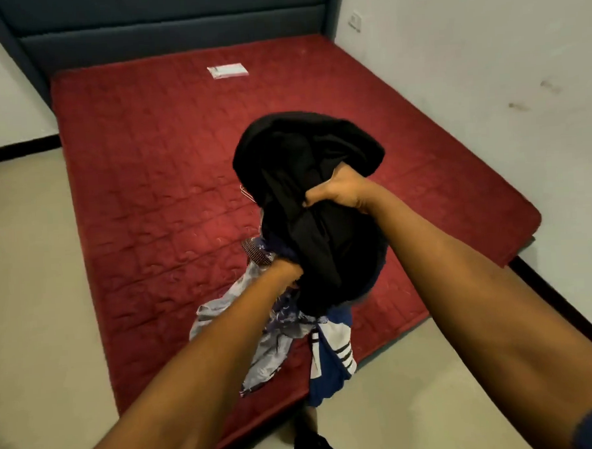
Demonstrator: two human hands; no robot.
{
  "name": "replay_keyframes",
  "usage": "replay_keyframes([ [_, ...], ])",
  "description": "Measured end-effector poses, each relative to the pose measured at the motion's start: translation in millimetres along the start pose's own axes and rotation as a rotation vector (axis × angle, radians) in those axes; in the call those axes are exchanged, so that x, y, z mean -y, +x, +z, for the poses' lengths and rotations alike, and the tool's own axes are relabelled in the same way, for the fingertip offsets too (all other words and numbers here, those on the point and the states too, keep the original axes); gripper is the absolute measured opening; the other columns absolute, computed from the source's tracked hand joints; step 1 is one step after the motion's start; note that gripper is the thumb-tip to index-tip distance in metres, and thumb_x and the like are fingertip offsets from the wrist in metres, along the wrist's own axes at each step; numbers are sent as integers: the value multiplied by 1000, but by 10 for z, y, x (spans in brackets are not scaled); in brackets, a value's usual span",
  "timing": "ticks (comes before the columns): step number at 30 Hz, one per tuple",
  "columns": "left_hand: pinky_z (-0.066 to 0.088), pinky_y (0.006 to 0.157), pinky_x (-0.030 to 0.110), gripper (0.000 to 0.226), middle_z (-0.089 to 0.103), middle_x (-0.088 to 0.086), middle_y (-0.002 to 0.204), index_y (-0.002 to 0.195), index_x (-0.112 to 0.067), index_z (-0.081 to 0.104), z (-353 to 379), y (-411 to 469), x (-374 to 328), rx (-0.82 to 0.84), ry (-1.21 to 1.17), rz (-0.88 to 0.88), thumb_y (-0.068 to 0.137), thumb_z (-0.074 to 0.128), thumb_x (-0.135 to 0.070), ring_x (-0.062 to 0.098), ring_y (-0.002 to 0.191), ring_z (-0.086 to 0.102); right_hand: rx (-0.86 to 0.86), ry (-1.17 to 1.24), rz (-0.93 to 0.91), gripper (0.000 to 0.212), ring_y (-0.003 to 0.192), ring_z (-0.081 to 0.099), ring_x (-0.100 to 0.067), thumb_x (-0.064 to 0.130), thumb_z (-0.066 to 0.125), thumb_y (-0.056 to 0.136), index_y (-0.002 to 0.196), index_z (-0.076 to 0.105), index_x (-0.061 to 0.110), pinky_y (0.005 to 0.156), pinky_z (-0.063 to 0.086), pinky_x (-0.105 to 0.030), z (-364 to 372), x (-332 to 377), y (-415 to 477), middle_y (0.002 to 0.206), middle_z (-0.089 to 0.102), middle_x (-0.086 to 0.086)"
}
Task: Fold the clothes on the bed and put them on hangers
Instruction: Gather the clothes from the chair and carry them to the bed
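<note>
**Head view: clothes (323,250) held over near end of red mattress (141,170)**

Our left hand (285,271) is buried beneath them, fingers hidden; we cannot tell its grip. A grey patterned garment (260,349) and a blue striped garment (332,359) dangle. Our right hand (341,191) fists the black garment (301,162). Light, limp cloth, we judge: take it by shoulders or seams.

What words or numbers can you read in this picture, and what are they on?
No text here can be read.
The white label on the red mattress: print too blurred to read.
The bundle of clothes: only patterns and stripes, no words showing.
</note>
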State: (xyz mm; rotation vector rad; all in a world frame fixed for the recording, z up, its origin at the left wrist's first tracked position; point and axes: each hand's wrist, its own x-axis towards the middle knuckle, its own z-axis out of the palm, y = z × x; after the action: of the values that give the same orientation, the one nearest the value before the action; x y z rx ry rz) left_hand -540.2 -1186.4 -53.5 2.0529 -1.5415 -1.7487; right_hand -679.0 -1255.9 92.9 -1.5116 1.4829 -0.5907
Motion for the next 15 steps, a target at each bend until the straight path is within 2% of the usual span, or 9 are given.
replay_keyframes([
  [1, 40, 113, 41, 42, 46, 24, 151, 147, 4, 42, 95, 105, -3, 9, -91, -46, 107, 43, -11, 39, 137, 46, 19, -83, 27, 49, 90, 72, -19, 15, 91, 59, 103, 69, 8, 78, 61, -36, -18, -131, 119, 100, 75, -3],
  [3, 42, 106, 37, 47, 53, 17, 146, 146, -7, 49, 187, 265, 6, 35, 71, 40, 104, 55, -27, 35, 132, 51, 77, -281, 56, 53, 88, 71, -24, 25, 89, 55, 99, 66, 8, 74, 61, -41, -6, -422, 349, 97, 72, -7],
  [5, 43, 102, 36, 54, 56, 12, 141, 142, -12, 54, 186, 516, 126, 120, 275, 84, 99, 62, -43, 33, 128, 53, 134, -552, 93, 48, 85, 64, -33, 31, 87, 63, 93, 60, 4, 67, 54, -38, -10, -738, 595, 93, 64, -12],
  [6, 45, 100, 36, 55, 58, 12, 139, 138, -11, 57, 178, 616, 204, 150, 333, 55, 97, 62, -47, 33, 125, 55, 165, -675, 121, 47, 85, 60, -35, 34, 87, 67, 92, 59, 7, 68, 50, -36, -8, -924, 702, 96, 61, -13],
  [8, 45, 100, 37, 56, 58, 13, 140, 136, -9, 58, 137, 824, 405, 79, 361, 32, 97, 62, -48, 34, 126, 56, 254, -837, 207, 50, 97, 63, -35, 41, 88, 66, 100, 64, 13, 74, 50, -34, -14, -1323, 852, 115, 63, -15],
  [10, 44, 104, 39, 66, 52, 14, 147, 147, -9, 46, 109, 1033, 737, -28, 330, -33, 96, 65, -46, 35, 132, 51, 339, -922, 320, 62, 111, 65, -34, 41, 89, 65, 116, 69, 11, 82, 54, -36, -23, -1754, 915, 128, 63, -14],
  [12, 41, 109, 45, 87, 42, 19, 154, 156, -11, 27, 79, 1174, 1197, -138, 372, -156, 91, 70, -47, 39, 139, 44, 373, -971, 424, 70, 115, 65, -33, 40, 90, 64, 124, 67, 11, 87, 55, -38, -16, -2220, 842, 131, 63, -13],
  [15, 23, 118, 61, 129, 0, 31, 164, 160, -14, -9, 165, 1409, 1977, -215, 284, -457, 78, 82, -52, 50, 151, 10, 395, -1009, 521, 70, 115, 64, -37, 43, 90, 65, 123, 66, 11, 89, 54, -40, 42, -2878, 622, 128, 62, -13],
])
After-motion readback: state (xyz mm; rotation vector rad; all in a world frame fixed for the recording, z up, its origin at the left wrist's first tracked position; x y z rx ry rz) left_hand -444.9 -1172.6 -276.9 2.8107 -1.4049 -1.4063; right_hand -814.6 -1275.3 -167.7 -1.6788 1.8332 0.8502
